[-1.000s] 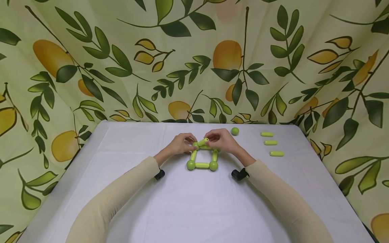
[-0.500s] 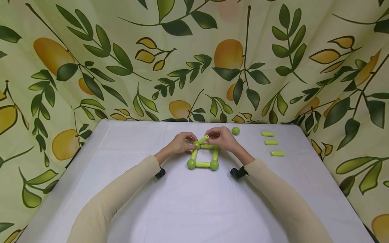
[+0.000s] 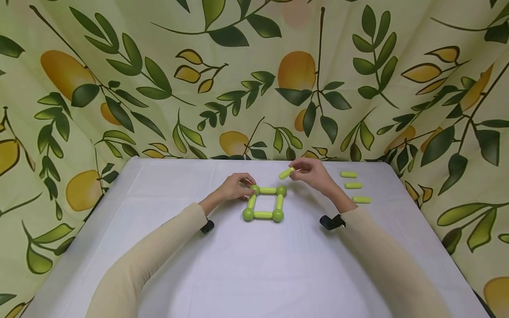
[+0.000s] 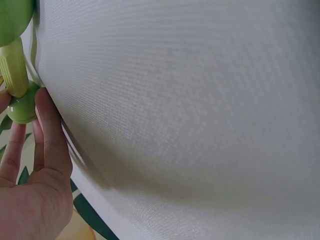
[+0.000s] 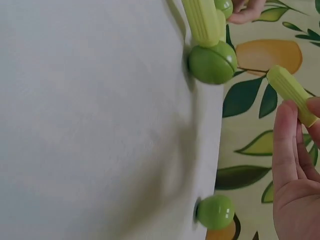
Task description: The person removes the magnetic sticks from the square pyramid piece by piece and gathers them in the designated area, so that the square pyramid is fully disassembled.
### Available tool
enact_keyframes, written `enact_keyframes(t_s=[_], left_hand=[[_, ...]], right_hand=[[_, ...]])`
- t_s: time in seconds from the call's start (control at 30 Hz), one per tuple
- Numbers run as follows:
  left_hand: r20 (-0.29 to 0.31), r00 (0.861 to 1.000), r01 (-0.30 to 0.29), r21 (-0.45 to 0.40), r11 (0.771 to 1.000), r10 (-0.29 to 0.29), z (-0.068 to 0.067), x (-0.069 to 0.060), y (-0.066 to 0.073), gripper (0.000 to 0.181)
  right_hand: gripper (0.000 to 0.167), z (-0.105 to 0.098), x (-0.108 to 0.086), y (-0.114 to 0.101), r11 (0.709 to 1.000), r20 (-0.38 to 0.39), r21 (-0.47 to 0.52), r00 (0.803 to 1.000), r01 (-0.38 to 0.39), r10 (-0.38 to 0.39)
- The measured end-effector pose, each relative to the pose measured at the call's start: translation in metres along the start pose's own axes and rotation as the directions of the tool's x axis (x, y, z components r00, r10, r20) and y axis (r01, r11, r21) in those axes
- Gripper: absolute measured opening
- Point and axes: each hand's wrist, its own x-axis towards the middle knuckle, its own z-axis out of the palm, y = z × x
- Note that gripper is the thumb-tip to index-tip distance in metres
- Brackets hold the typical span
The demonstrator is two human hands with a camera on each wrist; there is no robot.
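Observation:
A square frame of light green rods (image 3: 263, 215) and darker green balls (image 3: 278, 215) lies on the table. At its far left corner my left hand (image 3: 233, 187) holds the corner ball (image 4: 22, 107) between thumb and fingers. My right hand (image 3: 314, 176) pinches a loose light green rod (image 3: 285, 173), raised and tilted, beyond the frame's far right corner. In the right wrist view this rod (image 5: 291, 92) is apart from the frame's nearest ball (image 5: 212, 64). A single loose ball (image 5: 215, 212) sits on the table there; in the head view my right hand hides it.
Three more light green rods (image 3: 353, 186) lie in a column to the right of my right hand. The table (image 3: 254, 265) has a white cover, and a leaf-patterned curtain (image 3: 238, 88) hangs along its far edge and sides.
My right hand has moved right and away from the frame, carrying the rod that stood at the far left ball. My left hand stays at that corner.

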Motion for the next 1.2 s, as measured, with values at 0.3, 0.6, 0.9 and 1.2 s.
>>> enact_keyframes(t_s=[0.3,0.6,0.9,1.2], left_hand=[[0.013,1.000,0.008,-0.001,1.000,-0.008,0.000,0.001,-0.001,0.024],[0.011,1.000,0.016,-0.010,1.000,-0.015,0.000,0.001,-0.002,0.024],[0.008,1.000,0.018,-0.017,1.000,-0.018,0.001,0.001,-0.002,0.024],[0.015,1.000,0.028,-0.008,1.000,-0.028,0.000,0.001,-0.003,0.024]], right_hand=[[0.029,-0.045,-0.028,0.011,0.997,-0.005,0.080,1.000,0.007,-0.007],[0.024,-0.088,-0.062,0.023,0.999,-0.042,0.035,0.999,-0.032,0.033],[0.029,-0.123,-0.097,0.036,0.985,-0.127,-0.123,0.986,-0.123,0.107],[0.026,-0.153,-0.126,0.052,0.984,-0.159,-0.141,0.984,-0.106,0.083]])
